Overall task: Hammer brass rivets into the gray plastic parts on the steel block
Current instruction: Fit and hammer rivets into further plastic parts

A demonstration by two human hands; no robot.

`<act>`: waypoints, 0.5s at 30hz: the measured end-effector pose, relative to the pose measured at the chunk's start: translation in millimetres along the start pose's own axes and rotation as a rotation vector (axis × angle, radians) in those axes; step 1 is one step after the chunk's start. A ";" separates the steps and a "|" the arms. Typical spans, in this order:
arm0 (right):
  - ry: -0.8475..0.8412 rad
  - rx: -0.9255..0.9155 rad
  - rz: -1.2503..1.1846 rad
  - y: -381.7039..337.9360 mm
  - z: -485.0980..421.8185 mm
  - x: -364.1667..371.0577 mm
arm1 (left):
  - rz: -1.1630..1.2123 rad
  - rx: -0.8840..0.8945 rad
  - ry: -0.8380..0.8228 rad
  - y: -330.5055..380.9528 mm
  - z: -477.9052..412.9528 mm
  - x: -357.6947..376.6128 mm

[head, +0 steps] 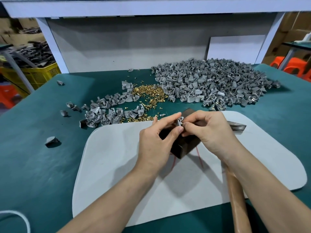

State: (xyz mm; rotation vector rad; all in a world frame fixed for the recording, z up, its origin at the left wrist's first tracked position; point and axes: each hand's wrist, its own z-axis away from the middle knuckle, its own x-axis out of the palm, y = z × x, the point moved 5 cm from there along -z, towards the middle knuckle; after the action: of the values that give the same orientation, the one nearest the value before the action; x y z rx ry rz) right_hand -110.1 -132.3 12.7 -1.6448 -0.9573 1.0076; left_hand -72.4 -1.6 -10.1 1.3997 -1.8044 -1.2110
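Observation:
My left hand (157,140) pinches a small gray plastic part (180,121) between thumb and forefinger, just above the dark steel block (182,147). Fingertips of my right hand (207,130) pinch at the same part from the right; whether a rivet is between them is hidden. The block sits on a pale gray mat (117,165). The hammer lies to the right, its steel head (237,127) behind my right hand and its wooden handle (235,204) running under my right forearm. Loose brass rivets (149,94) lie beyond the mat.
A large heap of gray parts (213,84) covers the far right of the green table (42,165). A smaller group of gray parts (107,111) lies far left of the rivets, with single strays (51,140) nearby. A white cord (18,216) curls at the near left.

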 end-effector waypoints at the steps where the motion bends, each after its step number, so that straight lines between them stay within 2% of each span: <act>1: -0.005 -0.013 0.023 -1.6 0.4 -0.4 | 0.002 0.001 -0.006 0.1 -0.1 0.3; 6: -0.048 -0.028 0.088 -4.5 0.2 -3.7 | -0.016 -0.004 -0.040 0.2 -0.8 3.5; 15: 0.006 -0.094 0.257 -0.1 -4.5 -5.6 | -0.016 0.000 -0.046 1.7 -1.1 2.4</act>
State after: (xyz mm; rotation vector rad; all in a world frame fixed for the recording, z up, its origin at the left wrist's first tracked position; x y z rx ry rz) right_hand -107.9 -138.8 14.7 -1.8833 -0.8135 1.1414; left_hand -73.0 -4.1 -8.3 1.4000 -1.8269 -1.2610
